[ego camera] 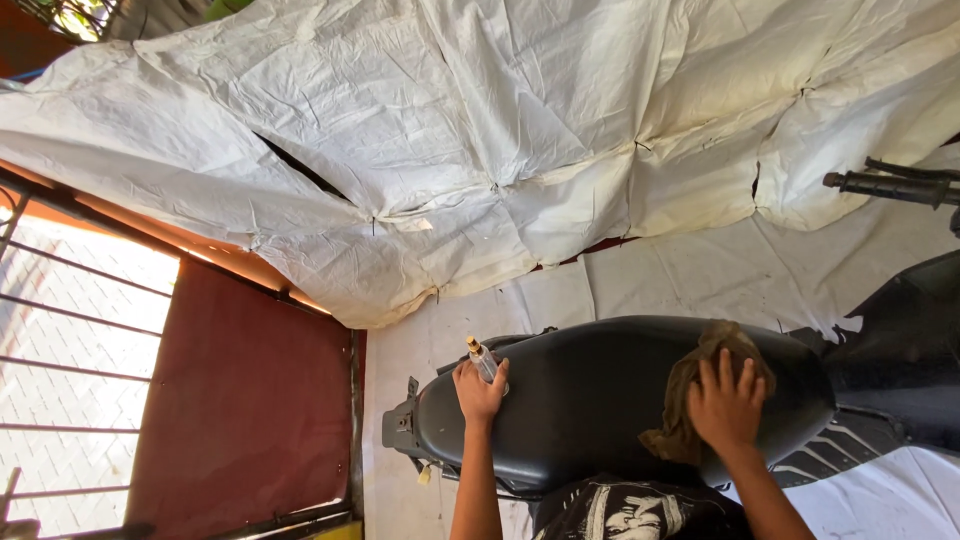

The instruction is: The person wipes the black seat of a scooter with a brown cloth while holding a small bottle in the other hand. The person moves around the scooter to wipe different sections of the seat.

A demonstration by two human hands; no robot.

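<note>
The left hand [479,392] is closed around a small clear bottle with a tan cap [482,360], whose capped end sticks up beyond the knuckles. Under that grip lies the rear of a long black padded scooter seat [590,395]. The right hand [727,405] presses flat, fingers spread, on a crumpled olive-brown cloth [690,395] that lies on the same seat, well apart from the bottle. Beyond both hands hangs a creased white tarpaulin [480,140].

Black scooter seat [590,400], olive-brown rag [690,400], clear bottle [484,362] with tan cap, white tarp [500,130], dark red gate panel [245,400].
</note>
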